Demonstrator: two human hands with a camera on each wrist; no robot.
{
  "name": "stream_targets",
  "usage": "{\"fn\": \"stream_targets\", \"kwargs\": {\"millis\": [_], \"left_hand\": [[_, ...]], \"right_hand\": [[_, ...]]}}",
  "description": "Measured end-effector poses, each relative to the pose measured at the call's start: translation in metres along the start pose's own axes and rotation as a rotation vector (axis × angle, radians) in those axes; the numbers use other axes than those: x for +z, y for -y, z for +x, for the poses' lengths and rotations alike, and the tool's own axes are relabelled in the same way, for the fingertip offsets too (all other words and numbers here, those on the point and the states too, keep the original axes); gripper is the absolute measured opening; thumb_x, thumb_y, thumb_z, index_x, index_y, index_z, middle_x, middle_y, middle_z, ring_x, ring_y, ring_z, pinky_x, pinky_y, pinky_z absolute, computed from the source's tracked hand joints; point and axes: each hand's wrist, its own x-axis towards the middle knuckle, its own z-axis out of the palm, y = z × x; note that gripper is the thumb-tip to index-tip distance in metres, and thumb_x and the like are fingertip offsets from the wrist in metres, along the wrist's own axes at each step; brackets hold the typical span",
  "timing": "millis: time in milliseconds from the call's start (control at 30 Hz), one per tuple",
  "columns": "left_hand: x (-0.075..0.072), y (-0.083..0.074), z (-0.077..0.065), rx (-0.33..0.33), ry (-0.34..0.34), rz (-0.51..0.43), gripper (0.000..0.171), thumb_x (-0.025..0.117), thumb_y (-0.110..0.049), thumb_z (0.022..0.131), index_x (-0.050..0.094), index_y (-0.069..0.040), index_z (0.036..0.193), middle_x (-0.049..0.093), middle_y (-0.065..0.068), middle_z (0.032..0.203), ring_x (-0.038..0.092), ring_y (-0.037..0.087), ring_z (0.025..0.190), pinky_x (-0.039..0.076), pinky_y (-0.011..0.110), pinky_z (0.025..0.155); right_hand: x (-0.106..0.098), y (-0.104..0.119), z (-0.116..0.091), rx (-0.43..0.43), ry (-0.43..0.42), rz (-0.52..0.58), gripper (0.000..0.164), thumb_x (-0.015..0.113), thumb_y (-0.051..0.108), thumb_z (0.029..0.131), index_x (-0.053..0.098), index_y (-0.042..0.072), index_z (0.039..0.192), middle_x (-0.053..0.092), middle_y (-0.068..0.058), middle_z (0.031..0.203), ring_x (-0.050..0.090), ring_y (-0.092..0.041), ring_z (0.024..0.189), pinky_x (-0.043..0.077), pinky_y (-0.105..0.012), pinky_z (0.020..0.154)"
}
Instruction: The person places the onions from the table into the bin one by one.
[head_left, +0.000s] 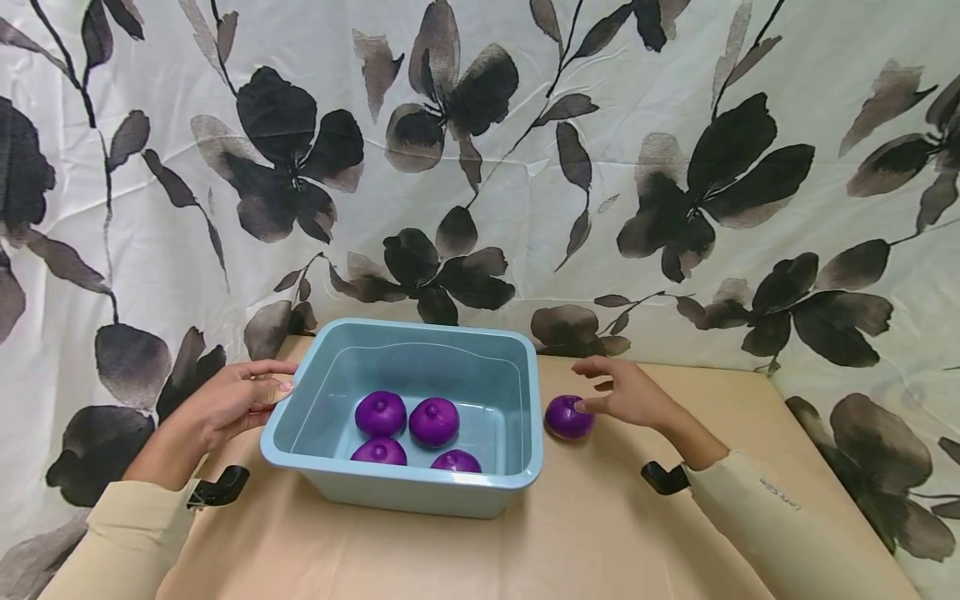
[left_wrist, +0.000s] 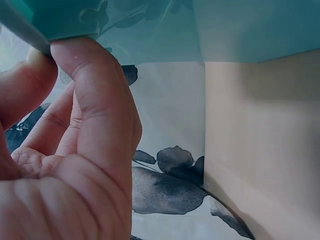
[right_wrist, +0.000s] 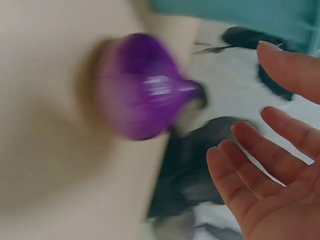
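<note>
A light blue plastic bin stands on the table and holds several purple onions, among them one onion near its middle. At the bin's left side, my left hand pinches the rim between thumb and index finger, as the left wrist view shows close up. Another shiny purple onion sits on the table just right of the bin. My right hand hovers beside this onion, fingers apart and relaxed. In the right wrist view, a gap shows between the fingers and the onion, whose pointed tip faces the hand.
The light brown tabletop extends around the bin. Behind it hangs a white cloth printed with dark flowers, which also runs down both sides. A black strap mount sits on each wrist.
</note>
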Motion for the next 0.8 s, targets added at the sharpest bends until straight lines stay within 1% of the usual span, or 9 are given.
{"fn": "stream_targets", "kwargs": {"millis": [100, 200, 300, 433, 500, 600, 800], "left_hand": [[0.001, 0.000, 0.001, 0.002, 0.000, -0.002, 0.022, 0.065, -0.012, 0.101, 0.067, -0.026, 0.118, 0.073, -0.013, 0.096, 0.071, 0.005, 0.087, 0.061, 0.026, 0.078], [0.001, -0.001, 0.001, 0.004, 0.000, -0.004, 0.022, 0.065, -0.012, 0.101, 0.068, -0.028, 0.115, 0.074, -0.013, 0.096, 0.071, 0.005, 0.087, 0.061, 0.026, 0.078], [0.001, 0.000, 0.001, 0.001, -0.004, -0.006, 0.022, 0.065, -0.012, 0.101, 0.068, -0.029, 0.115, 0.074, -0.013, 0.096, 0.071, 0.005, 0.086, 0.061, 0.026, 0.077], [0.000, -0.001, 0.001, -0.007, -0.006, -0.013, 0.022, 0.065, -0.011, 0.101, 0.068, -0.029, 0.115, 0.074, -0.013, 0.096, 0.071, 0.005, 0.086, 0.062, 0.026, 0.077], [0.000, -0.002, 0.002, -0.009, -0.007, -0.016, 0.022, 0.065, -0.011, 0.101, 0.068, -0.029, 0.114, 0.073, -0.013, 0.096, 0.072, 0.005, 0.086, 0.062, 0.026, 0.077], [0.001, -0.003, 0.002, -0.012, -0.008, -0.017, 0.023, 0.065, -0.011, 0.101, 0.068, -0.030, 0.113, 0.073, -0.012, 0.095, 0.071, 0.005, 0.086, 0.062, 0.026, 0.077], [0.002, -0.004, 0.002, -0.012, -0.008, -0.021, 0.024, 0.064, -0.010, 0.101, 0.069, -0.032, 0.109, 0.073, -0.013, 0.095, 0.071, 0.005, 0.085, 0.061, 0.026, 0.076]], "right_hand": [[0.012, -0.022, -0.006, 0.033, 0.007, 0.035, 0.062, 0.085, 0.019, 0.085, 0.060, -0.007, 0.136, 0.062, -0.030, 0.138, 0.060, -0.051, 0.127, 0.052, -0.061, 0.104], [0.023, -0.037, -0.009, 0.048, 0.006, 0.086, 0.066, 0.086, 0.019, 0.084, 0.059, -0.009, 0.136, 0.061, -0.030, 0.139, 0.058, -0.052, 0.129, 0.051, -0.063, 0.105], [0.032, -0.045, -0.010, 0.055, 0.010, 0.141, 0.071, 0.089, 0.018, 0.082, 0.056, -0.010, 0.138, 0.060, -0.031, 0.141, 0.058, -0.052, 0.129, 0.052, -0.061, 0.105], [0.045, -0.049, -0.010, 0.090, -0.004, 0.173, 0.080, 0.092, 0.016, 0.078, 0.052, -0.011, 0.142, 0.056, -0.034, 0.143, 0.061, -0.051, 0.126, 0.055, -0.055, 0.102], [0.050, -0.050, -0.008, 0.121, -0.026, 0.165, 0.083, 0.093, 0.015, 0.076, 0.051, -0.009, 0.143, 0.055, -0.034, 0.143, 0.063, -0.052, 0.124, 0.057, -0.053, 0.100], [0.056, -0.051, -0.005, 0.162, -0.047, 0.139, 0.085, 0.095, 0.016, 0.074, 0.052, -0.005, 0.145, 0.055, -0.033, 0.145, 0.064, -0.054, 0.122, 0.058, -0.055, 0.098], [0.065, -0.052, -0.003, 0.179, -0.075, 0.053, 0.081, 0.097, 0.021, 0.072, 0.058, 0.000, 0.141, 0.062, -0.028, 0.140, 0.064, -0.048, 0.122, 0.056, -0.058, 0.100]]}}
